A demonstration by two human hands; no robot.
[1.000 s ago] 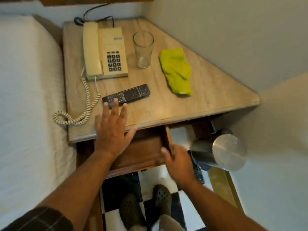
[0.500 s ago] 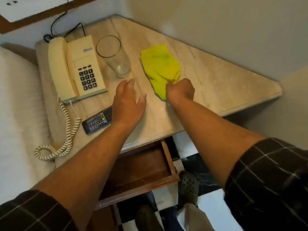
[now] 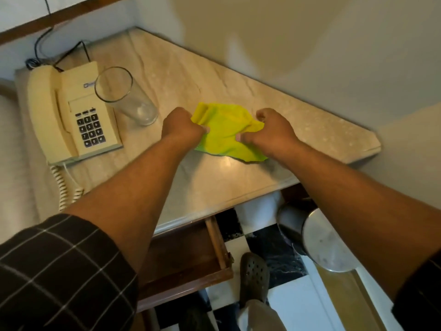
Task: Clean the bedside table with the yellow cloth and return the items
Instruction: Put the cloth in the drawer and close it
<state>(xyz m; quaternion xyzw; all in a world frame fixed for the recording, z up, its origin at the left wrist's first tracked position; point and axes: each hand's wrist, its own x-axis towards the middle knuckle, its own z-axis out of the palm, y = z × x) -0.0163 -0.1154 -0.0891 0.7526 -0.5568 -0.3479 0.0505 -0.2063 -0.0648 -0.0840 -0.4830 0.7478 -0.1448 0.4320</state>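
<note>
Head view: both hands on the crumpled yellow cloth point(image 3: 223, 137), which lies on the beige marble-look top of the bedside table point(image 3: 181, 75), roughly mid-table, toward the front edge. Left hand point(image 3: 182, 127) curled into a fist, gripping the cloth's left edge. Right hand point(image 3: 268, 130) also curled, pinching the right edge; cloth pulled between the two. Lower cloth corner touches the tabletop, the rest may be lifted slightly, hard to tell from this angle.

Clear empty drinking glass point(image 3: 126, 96) stands upright just left of the left hand, not touching it. Cream push-button corded telephone point(image 3: 71, 115) sits left of the glass, nearly touching it, handset on cradle; its coiled cream cord point(image 3: 63, 187) hangs off the left front of the table. Black cable point(image 3: 59, 58) runs behind the phone to the wall.

Dark wooden drawer point(image 3: 191, 254) under the tabletop is pulled out. Round steel bin with flat lid point(image 3: 319, 237) stands on the black-and-white checkered floor point(image 3: 269, 249) to the right below the table. Dark perforated clog point(image 3: 254, 275) visible near the drawer's corner. Dark checked sleeve point(image 3: 55, 271) on the left arm, rolled above the forearm.
</note>
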